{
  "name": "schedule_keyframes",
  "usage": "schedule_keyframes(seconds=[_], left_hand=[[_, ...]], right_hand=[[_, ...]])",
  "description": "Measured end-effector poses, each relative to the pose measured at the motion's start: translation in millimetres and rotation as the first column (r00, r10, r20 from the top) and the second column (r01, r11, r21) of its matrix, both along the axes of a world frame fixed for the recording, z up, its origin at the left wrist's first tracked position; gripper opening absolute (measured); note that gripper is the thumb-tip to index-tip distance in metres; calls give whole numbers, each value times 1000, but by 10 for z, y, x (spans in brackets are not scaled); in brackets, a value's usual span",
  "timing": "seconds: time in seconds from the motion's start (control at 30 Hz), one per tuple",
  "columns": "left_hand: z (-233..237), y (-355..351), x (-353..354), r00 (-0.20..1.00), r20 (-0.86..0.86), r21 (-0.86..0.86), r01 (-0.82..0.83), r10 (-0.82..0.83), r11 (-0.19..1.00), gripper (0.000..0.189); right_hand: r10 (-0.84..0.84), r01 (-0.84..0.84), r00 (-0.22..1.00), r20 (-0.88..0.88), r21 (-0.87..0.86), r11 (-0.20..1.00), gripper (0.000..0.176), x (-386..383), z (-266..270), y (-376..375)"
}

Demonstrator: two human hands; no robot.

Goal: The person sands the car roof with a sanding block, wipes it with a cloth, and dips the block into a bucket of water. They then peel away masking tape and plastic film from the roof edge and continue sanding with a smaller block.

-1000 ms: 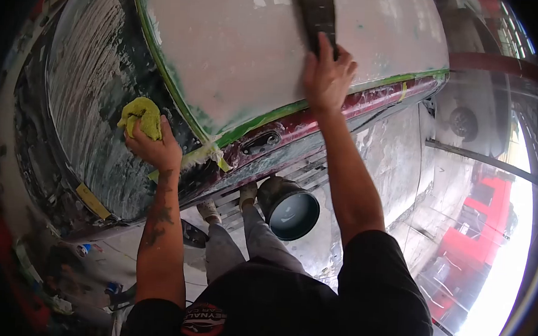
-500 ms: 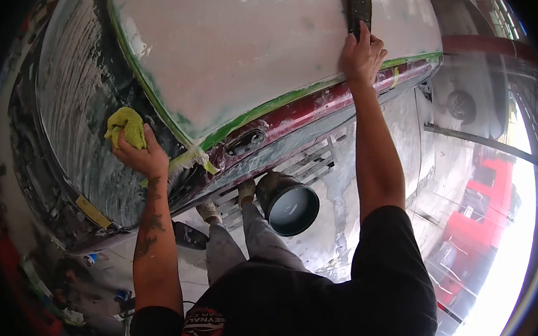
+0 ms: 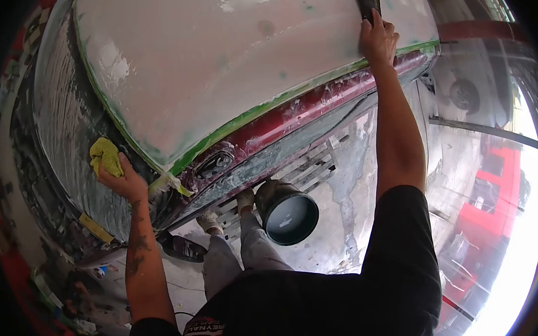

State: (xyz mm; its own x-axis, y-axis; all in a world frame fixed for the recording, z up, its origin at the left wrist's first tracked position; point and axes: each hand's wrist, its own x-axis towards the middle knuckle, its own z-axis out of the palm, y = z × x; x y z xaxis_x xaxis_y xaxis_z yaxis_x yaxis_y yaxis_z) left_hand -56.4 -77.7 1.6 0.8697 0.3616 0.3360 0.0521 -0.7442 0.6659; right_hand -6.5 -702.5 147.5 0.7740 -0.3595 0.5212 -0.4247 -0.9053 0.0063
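My left hand is closed around a crumpled yellow-green cloth, over the smeared windshield of a car. My right hand grips a long dark sanding block on the far part of the car roof. That roof is pale pinkish-white and wet in patches, with green masking tape along its edge. Below the tape runs the dark red roof rail, streaked with whitish residue. The block's far end is cut off by the top of the view.
A dark bucket holding greyish liquid stands by my feet, near a slatted platform. The car's side mirror juts out beside my legs. A red vehicle is at the right.
My right hand has moved up and slightly right with the sanding block. My left hand and the cloth sit lower and further left in view; the car has also shifted as the camera moved.
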Motion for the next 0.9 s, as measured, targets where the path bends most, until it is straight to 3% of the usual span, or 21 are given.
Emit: schedule_keyframes(seconds=[0.1, 0.13, 0.2, 0.3, 0.4, 0.43, 0.47, 0.5, 0.57, 0.63, 0.7, 0.73, 0.77, 0.83, 0.9], left_hand=[[26, 13, -1, 1000, 0, -10, 19, -19, 1000, 64], [26, -5, 13, 1000, -4, -31, 12, -12, 999, 63], [60, -29, 15, 1000, -3, -45, 11, -11, 999, 63], [28, -13, 28, 998, 50, -87, 38, -34, 995, 54], [-89, 90, 3, 997, 70, -173, 39, -27, 984, 53], [-100, 98, 10, 998, 63, -158, 29, -19, 987, 53], [-106, 100, 23, 998, 58, -145, 17, -9, 989, 54], [-92, 94, 17, 998, 62, -150, -8, 18, 989, 54], [-29, 42, 2, 994, 86, -98, 78, -69, 992, 55], [-68, 57, -6, 997, 75, -111, 40, -32, 993, 57], [-49, 50, 1, 997, 73, -30, 28, -25, 999, 60], [-20, 26, 1, 997, 73, -2, 16, -16, 1000, 61], [-4, 18, -3, 997, 76, -4, 13, -13, 1000, 61], [33, -5, -12, 1000, 29, -9, -8, 8, 1000, 60], [58, -33, -6, 999, 41, 0, 2, -2, 1000, 60]], right_hand=[[9, -9, 999, 47, 3, 1000, 44, -27, -178, 467], [244, -245, 966, 87, 3, 970, 44, -116, -135, 920], [455, -453, 890, 14, 130, 882, 48, -345, -37, 1886], [610, -601, 792, -16, 150, 785, 44, -383, -51, 1912], [369, -368, 929, 37, -17, 930, 50, -81, -66, 622], [139, -140, 990, -16, -83, 987, 48, 16, -64, 66], [-104, 102, 983, -154, -19, 995, 51, 72, 10, -372], [-170, 180, 967, -190, 34, 983, 53, 163, 3, -590], [-145, 145, 989, 8, -48, 988, 47, 170, -129, 75], [155, -153, 985, 75, -28, 988, 45, 158, -163, 999], [303, -303, 953, 19, 90, 949, 43, 56, -76, 2147], [405, -392, 914, -33, 192, 900, 46, -66, -15, 2623], [526, -517, 850, -24, 149, 843, 47, -197, -75, 2991], [751, -734, 661, -5, 204, 648, 47, -397, -101, 3315], [744, -729, 666, -44, 170, 663, 47, -299, -37, 3026]])
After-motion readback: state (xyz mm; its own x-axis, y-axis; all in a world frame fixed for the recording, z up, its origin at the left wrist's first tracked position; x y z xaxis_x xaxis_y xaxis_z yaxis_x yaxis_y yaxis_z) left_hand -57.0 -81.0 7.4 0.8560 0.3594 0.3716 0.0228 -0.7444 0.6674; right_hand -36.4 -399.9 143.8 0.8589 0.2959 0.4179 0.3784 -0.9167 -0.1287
